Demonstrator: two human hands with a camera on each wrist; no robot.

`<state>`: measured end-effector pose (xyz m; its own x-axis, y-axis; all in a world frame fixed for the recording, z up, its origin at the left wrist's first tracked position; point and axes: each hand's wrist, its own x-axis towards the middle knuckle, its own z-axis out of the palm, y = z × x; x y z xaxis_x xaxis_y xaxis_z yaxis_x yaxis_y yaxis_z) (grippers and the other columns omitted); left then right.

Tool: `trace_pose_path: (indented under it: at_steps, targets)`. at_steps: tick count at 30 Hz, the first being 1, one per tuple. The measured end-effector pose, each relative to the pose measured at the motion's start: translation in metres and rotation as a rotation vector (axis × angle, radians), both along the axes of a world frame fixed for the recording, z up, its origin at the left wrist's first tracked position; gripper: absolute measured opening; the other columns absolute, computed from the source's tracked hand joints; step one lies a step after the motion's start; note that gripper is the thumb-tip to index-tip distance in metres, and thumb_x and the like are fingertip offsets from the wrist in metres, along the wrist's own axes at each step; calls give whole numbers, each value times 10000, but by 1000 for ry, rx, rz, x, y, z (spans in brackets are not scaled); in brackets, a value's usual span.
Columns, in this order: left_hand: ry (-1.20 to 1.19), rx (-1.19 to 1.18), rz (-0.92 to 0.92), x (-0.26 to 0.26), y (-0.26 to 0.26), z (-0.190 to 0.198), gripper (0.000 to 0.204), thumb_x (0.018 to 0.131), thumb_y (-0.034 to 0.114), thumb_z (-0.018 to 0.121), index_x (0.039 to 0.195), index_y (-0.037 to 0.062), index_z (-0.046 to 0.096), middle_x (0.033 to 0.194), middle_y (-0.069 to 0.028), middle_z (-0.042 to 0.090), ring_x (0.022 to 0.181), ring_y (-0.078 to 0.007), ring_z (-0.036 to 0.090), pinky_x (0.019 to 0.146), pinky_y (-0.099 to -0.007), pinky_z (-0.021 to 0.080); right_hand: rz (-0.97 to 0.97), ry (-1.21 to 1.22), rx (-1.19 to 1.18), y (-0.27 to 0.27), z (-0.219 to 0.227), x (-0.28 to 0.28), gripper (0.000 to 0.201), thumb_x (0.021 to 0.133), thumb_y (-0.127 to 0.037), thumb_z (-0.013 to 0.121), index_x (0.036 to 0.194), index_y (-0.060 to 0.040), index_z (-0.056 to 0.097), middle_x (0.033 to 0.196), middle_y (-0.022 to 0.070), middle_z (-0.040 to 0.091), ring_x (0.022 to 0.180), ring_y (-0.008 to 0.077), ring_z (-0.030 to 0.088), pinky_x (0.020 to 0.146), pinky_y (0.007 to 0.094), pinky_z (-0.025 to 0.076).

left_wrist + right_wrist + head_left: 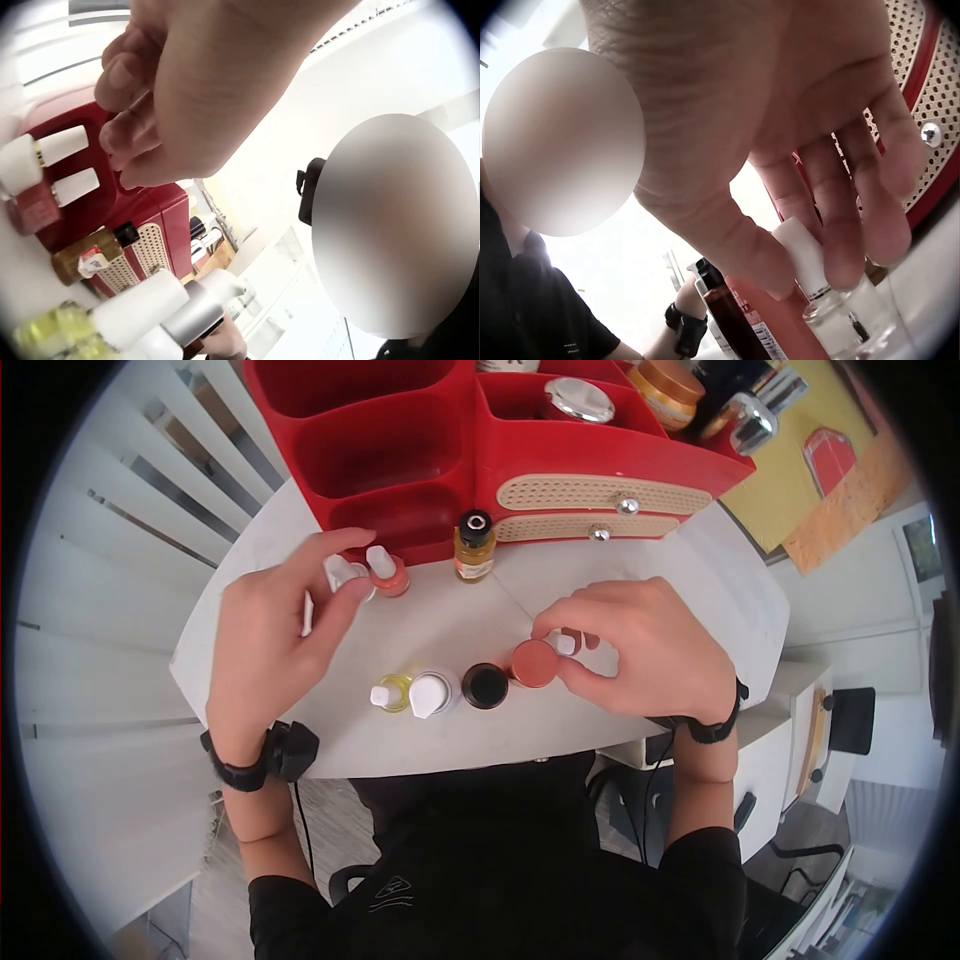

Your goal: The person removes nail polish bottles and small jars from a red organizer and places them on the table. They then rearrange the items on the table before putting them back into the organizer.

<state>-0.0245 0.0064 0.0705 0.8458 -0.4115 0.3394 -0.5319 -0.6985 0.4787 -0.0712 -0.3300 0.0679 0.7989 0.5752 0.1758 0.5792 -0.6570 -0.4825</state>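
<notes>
My right hand (640, 645) pinches the white cap of a clear nail polish bottle (847, 322) between thumb and fingers, at the right end of a row of bottles. Beside it in that row are a bottle with a round terracotta top (534, 663), a black-capped bottle (486, 686), a white pump bottle (431, 694) and a yellow bottle (398, 690) with a white cap. My left hand (275, 630) hovers near a white nail polish bottle (20, 163), fingers loosely bent and holding nothing. A pink nail polish bottle (393, 580) stands right next to the white one.
A red organizer (390, 415) with bins and two woven-front drawers (560, 493) stands at the back of the white table (690, 580). In front of it is an amber bottle (474, 555). Jars and bottles, among them a gold-lidded jar (668, 390), fill its right compartments.
</notes>
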Motion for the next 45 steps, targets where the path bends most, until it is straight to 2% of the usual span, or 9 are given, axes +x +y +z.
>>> trace_pose_path:
  at_steps: [7, 12, 14, 21, 31, 35, 37, 44, 45]
  targets:
    - [-84, 154, -39, 12, -11, -14, 325, 1019, 149, 762, 1343, 135, 749, 622, -101, 632, 542, -294, 627, 569, -386, 443, -29, 102, 91, -10, 10, -4, 331, 846, -81, 793, 1170, -144, 762, 817, 28, 748, 691, 241, 707, 629, 362, 545]
    - [-130, 109, -69, 22, -11, -24, 198, 1034, 131, 742, 1232, 121, 736, 638, -106, 655, 552, -304, 642, 567, -383, 451, -100, 156, 237, -15, 13, 5, 331, 884, -69, 802, 1206, -145, 780, 798, 31, 723, 631, 214, 648, 612, 323, 519]
    - [-146, 103, -86, 21, -10, -24, 175, 1037, 126, 737, 1211, 121, 730, 640, -105, 659, 552, -306, 643, 566, -385, 452, -188, -25, 213, -3, 16, 14, 359, 925, 9, 758, 1270, -86, 793, 772, 20, 642, 650, 105, 586, 613, 256, 458]
    - [-7, 189, -134, -1, -1, 7, 79, 1009, 136, 748, 1086, 135, 726, 656, -83, 689, 599, -317, 678, 582, -415, 498, -100, -176, 118, 22, 1, 48, 504, 1001, -142, 817, 1495, -178, 720, 714, 55, 622, 590, 166, 557, 591, 315, 458]
    - [142, 122, -314, -11, 0, 7, 43, 998, 125, 760, 1030, 136, 734, 674, -80, 708, 625, -311, 700, 593, -405, 509, -162, -156, 110, 31, -1, 50, 362, 950, -169, 872, 1270, -104, 715, 706, 38, 650, 591, 139, 615, 578, 286, 455]
    - [181, 149, -315, -11, 1, 10, 46, 1003, 130, 763, 1042, 132, 740, 681, -79, 716, 630, -306, 707, 596, -402, 512, -147, -110, 147, 24, 10, 41, 355, 905, -132, 876, 1231, -101, 738, 890, -4, 720, 711, 87, 651, 581, 262, 441]
    - [147, 141, -323, -10, 3, 5, 263, 912, 97, 825, 1168, 157, 805, 662, -73, 692, 571, -273, 673, 576, -359, 483, -162, -82, 151, 17, 13, 39, 345, 886, -113, 874, 1207, -101, 749, 962, -12, 740, 761, 78, 665, 585, 256, 438]
    - [251, 87, -276, -8, 12, 17, 333, 888, 44, 753, 1207, 136, 779, 659, -77, 675, 584, -272, 669, 585, -379, 486, -94, -76, 217, 1, 18, 27, 331, 833, -82, 867, 1144, -127, 766, 1049, -8, 763, 827, 108, 684, 603, 241, 444]
    - [216, 12, -210, -7, 14, 16, 381, 864, 28, 730, 1229, 128, 779, 641, -54, 608, 536, -217, 579, 567, -346, 426, -80, -44, 211, 0, 17, 24, 330, 827, -81, 868, 1136, -131, 763, 1049, -6, 761, 831, 111, 685, 605, 243, 448]
